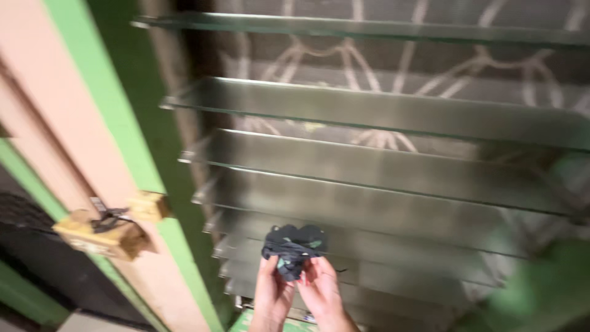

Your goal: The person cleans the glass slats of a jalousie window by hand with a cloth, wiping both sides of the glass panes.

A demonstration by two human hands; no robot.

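A crumpled dark cloth (292, 249) is pinched between the fingertips of the left hand (270, 292) and right hand (321, 289), each grip closed on it, before glass louvre slats (381, 163).

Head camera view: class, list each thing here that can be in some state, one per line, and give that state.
Glass window slats: tilted open, with gaps between them.
Dark cloth: crumpled into a bunch, held up in front of the lower slats.
Left hand: fingers closed on the cloth.
Right hand: fingers closed on the cloth.
Wooden latch blocks: joined by a dark metal fastener; whether locked is unclear.
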